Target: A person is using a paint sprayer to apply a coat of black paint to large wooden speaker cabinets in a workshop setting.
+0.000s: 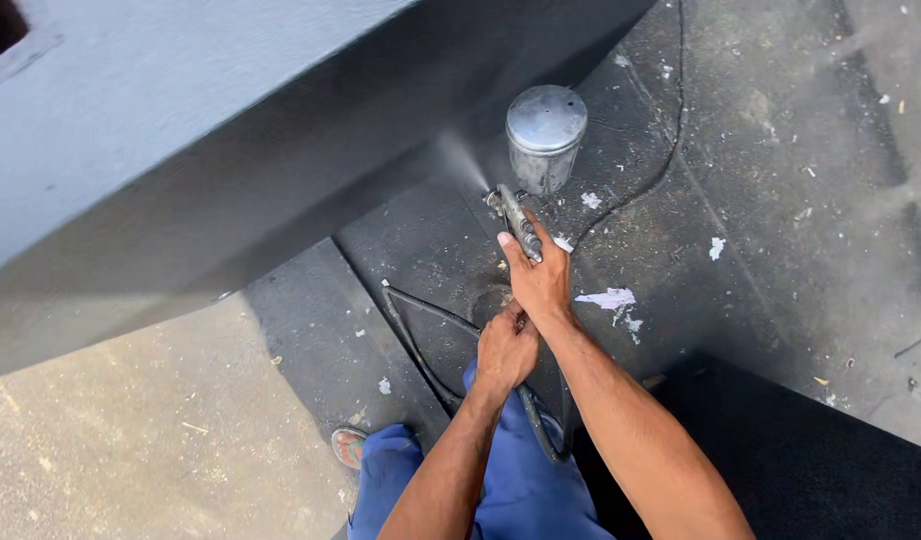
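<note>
Head view shows us working w/ a spray gun (518, 222) held low over the dark, overspray-coated floor (780, 200), just below the sloping grey painted panel (180, 130). Our right hand (537, 280) is clenched round the gun's grip, forefinger stretched along the body toward the trigger; our left hand (506, 348) sits just behind it, closed on the black air hose (420, 330), which loops out to the left and back between our blue trouser legs (520, 480). The gun's long axis runs from our right hand up and slightly left in the frame, nozzle end away from us, pointing at the panel's dark underside; a pale mist fan (460, 160) leaves the tip that way. The round metal paint cup (546, 135) sits at the far end, beside the nozzle, lid toward the camera. Handling, as we judge it: rigid metal, not fragile, but front-heavy if the cup is filled, so the weight pulls at the wrist; the finish looks paint-crusted, prob. a bit slick. Best hold is the grip, where the right hand is now, w/ the hose kept slack by the other hand so it doesn't tug the aim. A sandalled foot (348, 445) shows at the bottom, beside white paper scraps (608, 298) stuck to the floor.
</note>
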